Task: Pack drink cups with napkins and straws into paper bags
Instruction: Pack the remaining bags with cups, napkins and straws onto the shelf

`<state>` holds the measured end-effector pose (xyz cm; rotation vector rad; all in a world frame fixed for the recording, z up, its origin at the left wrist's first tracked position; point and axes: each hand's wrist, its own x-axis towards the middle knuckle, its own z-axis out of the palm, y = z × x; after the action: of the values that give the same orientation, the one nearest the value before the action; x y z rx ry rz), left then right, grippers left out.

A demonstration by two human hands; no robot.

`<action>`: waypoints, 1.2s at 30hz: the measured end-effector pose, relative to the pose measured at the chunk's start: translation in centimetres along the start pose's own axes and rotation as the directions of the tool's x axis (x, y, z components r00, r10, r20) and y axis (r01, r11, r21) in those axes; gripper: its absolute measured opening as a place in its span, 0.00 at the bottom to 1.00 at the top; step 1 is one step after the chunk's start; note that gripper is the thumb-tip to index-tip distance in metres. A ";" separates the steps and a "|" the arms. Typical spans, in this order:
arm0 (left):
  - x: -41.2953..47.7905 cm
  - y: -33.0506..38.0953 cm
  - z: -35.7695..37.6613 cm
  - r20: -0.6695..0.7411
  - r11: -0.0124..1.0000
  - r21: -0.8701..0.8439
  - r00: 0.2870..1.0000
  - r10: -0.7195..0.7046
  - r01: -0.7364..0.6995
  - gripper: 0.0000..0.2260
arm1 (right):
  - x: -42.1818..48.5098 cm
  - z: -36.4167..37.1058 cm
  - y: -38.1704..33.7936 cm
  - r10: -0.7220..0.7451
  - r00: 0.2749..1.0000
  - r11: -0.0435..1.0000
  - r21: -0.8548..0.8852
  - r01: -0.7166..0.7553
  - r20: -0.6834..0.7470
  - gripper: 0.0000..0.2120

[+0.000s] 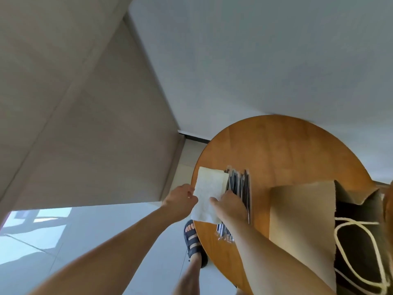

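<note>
1. Left hand (180, 199) and right hand (228, 206) each pinch an edge of the white napkin (206, 188) at the worktop (276, 150) rim.
2. Straws (242, 186) lie just beside it, unpicked.
3. Paper bag (302, 220) gapes nearby; no cup shows, so packing looks barely begun.

Bare wood on the far half of the round table (287, 150) leaves room to reach. Nearer, napkins (209, 186) and straws (238, 184) crowd the left edge, and the open paper bag (302, 209) blocks the right.
</note>
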<state>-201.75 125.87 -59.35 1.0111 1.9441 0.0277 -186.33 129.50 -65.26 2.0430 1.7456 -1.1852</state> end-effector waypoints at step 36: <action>-1.7 2.7 1.7 0.097 0.703 -0.698 0.991 -0.096 0.137 0.07 | -2.0 -1.4 7.5 0.200 0.948 0.939 0.324 -0.113 -0.248 0.11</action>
<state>-198.36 125.90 -58.06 0.3593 1.7089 0.6275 -178.87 126.77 -65.45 2.5910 1.5434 -1.2314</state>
